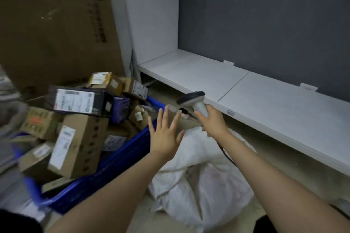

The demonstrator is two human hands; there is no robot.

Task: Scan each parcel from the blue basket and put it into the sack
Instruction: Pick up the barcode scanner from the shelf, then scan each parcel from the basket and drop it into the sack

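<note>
At frame centre the right hand grips the scanner aimed left toward the parcels heaped in the basket, while the left hand, fingers spread and empty, hovers above the sack, probably reaching for one.

One basket, one sack, one scanner.
At least nine parcels are being shown left of the left hand.
</note>
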